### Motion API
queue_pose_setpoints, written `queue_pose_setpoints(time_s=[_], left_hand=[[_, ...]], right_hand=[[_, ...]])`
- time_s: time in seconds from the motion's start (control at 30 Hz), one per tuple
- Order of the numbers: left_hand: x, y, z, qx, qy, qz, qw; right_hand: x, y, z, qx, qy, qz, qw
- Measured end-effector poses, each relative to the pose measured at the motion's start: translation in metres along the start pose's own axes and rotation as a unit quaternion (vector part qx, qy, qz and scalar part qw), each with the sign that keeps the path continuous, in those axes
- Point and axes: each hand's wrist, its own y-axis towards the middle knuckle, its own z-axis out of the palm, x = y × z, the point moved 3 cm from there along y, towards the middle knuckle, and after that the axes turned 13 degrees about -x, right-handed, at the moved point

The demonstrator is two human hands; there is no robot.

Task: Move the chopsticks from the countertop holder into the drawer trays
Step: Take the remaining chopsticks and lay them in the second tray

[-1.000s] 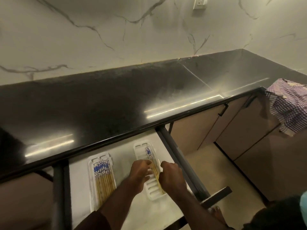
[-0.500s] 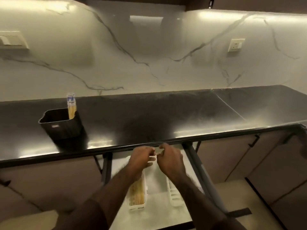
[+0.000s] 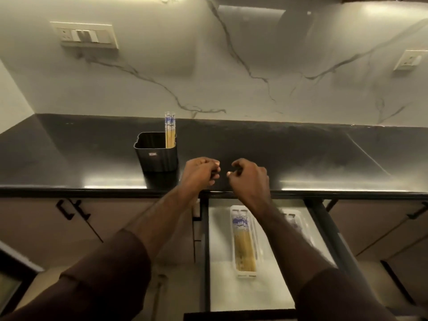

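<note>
Both hands hover over the countertop (image 3: pixel 301 156) edge, left hand (image 3: pixel 200 173) and right hand (image 3: pixel 249 177) loosely curled, fingertips nearly meeting, and neither seems to hold anything. Just left of them the black holder (image 3: pixel 157 156) keeps a few chopsticks (image 3: pixel 170 129) upright, handy for my left hand. Below, the open drawer (image 3: pixel 243 295) shows one tray (image 3: pixel 244 242) well filled and a second tray (image 3: pixel 295 218) under my right forearm, so I reckon another bunch comes next.
</note>
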Motion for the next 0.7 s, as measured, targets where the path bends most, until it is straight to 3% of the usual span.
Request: queue_pose_setpoints(time_s=[0.3, 0.7], left_hand=[[-0.017, 0.054, -0.093, -0.036, -0.028, 0.027, 0.999], [-0.034, 0.078, -0.094, -0.079, -0.044, 0.053, 0.995]], right_hand=[[0.075, 0.011, 0.060, 0.006, 0.011, -0.033, 0.999], [0.094, 0.039, 0.067, 0.034, 0.034, -0.076, 0.996]])
